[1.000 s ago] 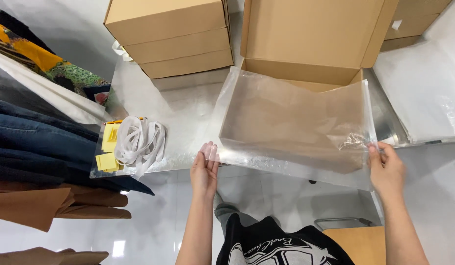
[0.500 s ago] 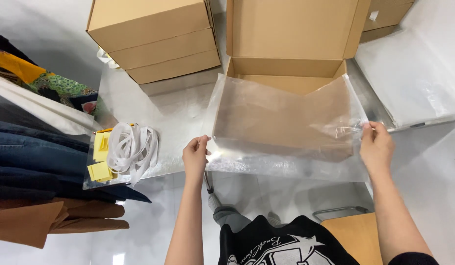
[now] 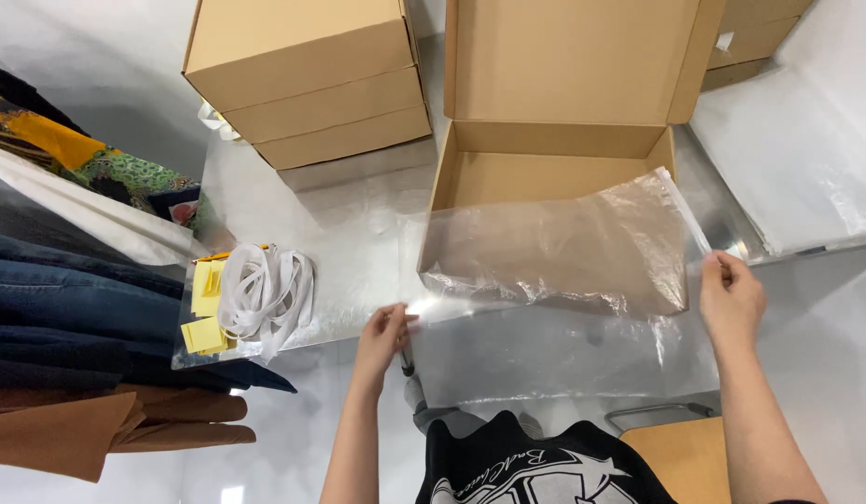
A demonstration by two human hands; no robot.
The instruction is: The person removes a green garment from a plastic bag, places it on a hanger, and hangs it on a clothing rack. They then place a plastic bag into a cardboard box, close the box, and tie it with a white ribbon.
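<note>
The left hand pinches the near left corner of a clear plastic bag, and the right hand grips its right edge by the sealing strip, fingers closed on the film. The bag hangs stretched between them over the table, in front of an open cardboard box. Stacked boxes stand behind, white straps lie to the left

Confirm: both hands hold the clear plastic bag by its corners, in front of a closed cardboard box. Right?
Not quite. The head view shows the cardboard box open, lid flipped up. The rest holds: left hand and right hand hold the clear plastic bag by its corners.
</note>
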